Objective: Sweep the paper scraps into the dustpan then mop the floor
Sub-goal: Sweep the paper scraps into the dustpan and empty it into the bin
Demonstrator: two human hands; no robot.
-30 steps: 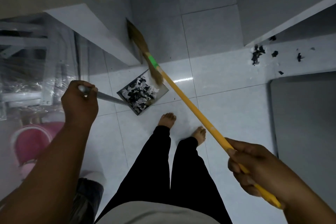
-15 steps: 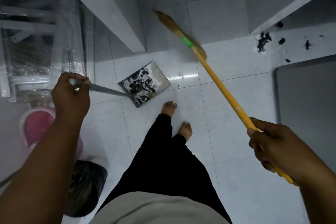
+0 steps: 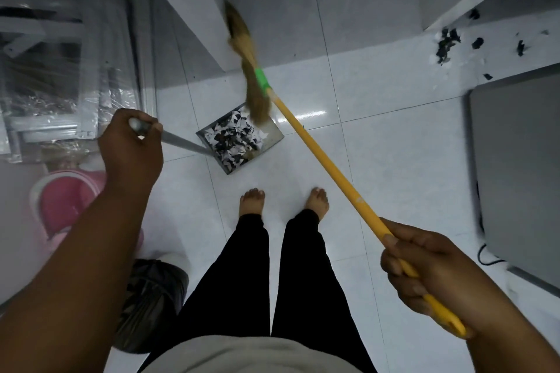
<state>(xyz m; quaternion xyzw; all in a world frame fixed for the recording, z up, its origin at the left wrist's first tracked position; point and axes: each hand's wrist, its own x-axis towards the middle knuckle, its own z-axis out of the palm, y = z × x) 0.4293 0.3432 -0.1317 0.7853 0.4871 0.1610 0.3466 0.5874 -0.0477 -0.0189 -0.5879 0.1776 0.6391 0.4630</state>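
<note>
Here the left hand (image 3: 130, 148) is clenched on the grey metal dustpan (image 3: 242, 138) (full of black-and-white paper scraps (image 3: 233, 142)) on the white tiled floor (image 3: 378, 145), while the right hand (image 3: 436, 275) is wrapped round the yellow-handled straw broom (image 3: 315, 148).

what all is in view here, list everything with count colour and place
dustpan: one, grey metal, on the floor ahead of the feet, full of scraps
scraps in pan: many, black and white
loose scraps: a scatter, black, far right by the wall corner
broom: one, yellow stick, green collar, brown bristles over the pan's far edge
bucket: one, pink, left
bin: one, black liner, lower left
panel: one, grey, right
floor: white tiles
left hand: on the dustpan handle
right hand: on the broom stick
feet: two, bare
</note>
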